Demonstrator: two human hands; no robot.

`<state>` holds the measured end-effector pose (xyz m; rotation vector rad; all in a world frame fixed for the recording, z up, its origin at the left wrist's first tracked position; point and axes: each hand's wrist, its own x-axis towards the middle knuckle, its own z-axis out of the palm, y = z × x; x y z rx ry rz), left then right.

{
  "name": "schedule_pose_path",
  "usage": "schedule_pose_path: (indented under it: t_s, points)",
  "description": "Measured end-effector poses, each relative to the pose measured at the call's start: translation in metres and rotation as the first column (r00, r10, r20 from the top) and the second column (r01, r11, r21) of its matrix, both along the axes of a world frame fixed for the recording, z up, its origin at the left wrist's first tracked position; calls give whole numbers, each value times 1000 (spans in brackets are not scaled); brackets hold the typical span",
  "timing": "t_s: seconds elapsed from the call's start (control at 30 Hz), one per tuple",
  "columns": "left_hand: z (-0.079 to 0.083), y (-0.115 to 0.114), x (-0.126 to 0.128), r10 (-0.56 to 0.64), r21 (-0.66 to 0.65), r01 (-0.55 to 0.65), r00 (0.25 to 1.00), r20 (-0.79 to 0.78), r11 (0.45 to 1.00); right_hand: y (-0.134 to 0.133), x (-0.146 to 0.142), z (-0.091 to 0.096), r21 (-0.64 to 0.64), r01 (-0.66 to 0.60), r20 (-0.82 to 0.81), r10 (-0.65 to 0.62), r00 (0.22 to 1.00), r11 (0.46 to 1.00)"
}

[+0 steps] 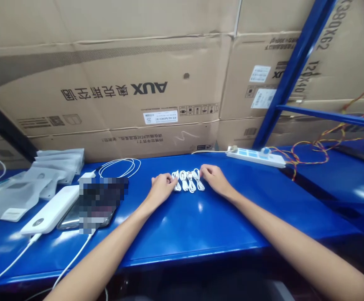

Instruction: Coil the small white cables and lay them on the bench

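A row of small coiled white cables (188, 181) lies on a blue workbench (182, 234). The left hand (160, 189) touches the row's left end and the right hand (215, 179) its right end. Both hands have curled fingers, and I cannot tell whether either pinches a coil.

counter (200, 225): glossy blue painted metal, smooth | coiled cables (188, 181): white smooth plastic | boxes (106, 71): matt brown cardboard | power bank (52, 211): white plastic | pouches (28, 188): translucent matt plastic

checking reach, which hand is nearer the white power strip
Right. The right hand is at the right end of the coiled cables, near the power strip; the left hand is at their left end, farther away.
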<state>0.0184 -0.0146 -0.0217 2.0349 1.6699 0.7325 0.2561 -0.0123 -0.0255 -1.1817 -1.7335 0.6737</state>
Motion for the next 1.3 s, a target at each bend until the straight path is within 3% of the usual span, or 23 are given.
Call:
schedule_pose_path:
  t_s: [0.27, 0.4, 0.53, 0.63, 0.77, 0.93, 1.07, 1.3]
  points:
    - [-1, -1, 1, -13, 19, 13, 1000, -11, 1000, 3, 1, -1, 15, -17, 45, 16, 999, 1000]
    - [-1, 1, -2, -50, 41, 51, 998, -25, 998, 4, 11, 4, 118, -179, 214, 151, 965, 977]
    - [-4, 7, -10, -72, 117, 76, 997, -35, 990, 2, 19, 5, 46, -275, 305, 248, 919, 960]
    - [-9, 11, -16, -170, 144, 176, 984, -48, 974, 1, 19, 1, -27, -280, 331, 273, 903, 960]
    - [-16, 13, -18, -327, 132, 335, 942, -77, 933, -1, 15, -2, -32, -272, 352, 266, 897, 962]
    - [-15, 16, -16, -340, 114, 348, 936, -87, 931, 0, 11, -1, -87, -278, 337, 290, 896, 957]
    - [-12, 16, -14, -339, 122, 345, 939, -61, 931, 1, 10, -1, -13, -259, 349, 247, 904, 966]
    - [-11, 18, -13, -382, 109, 391, 920, -92, 914, 2, 9, -2, -23, -273, 349, 263, 899, 962]
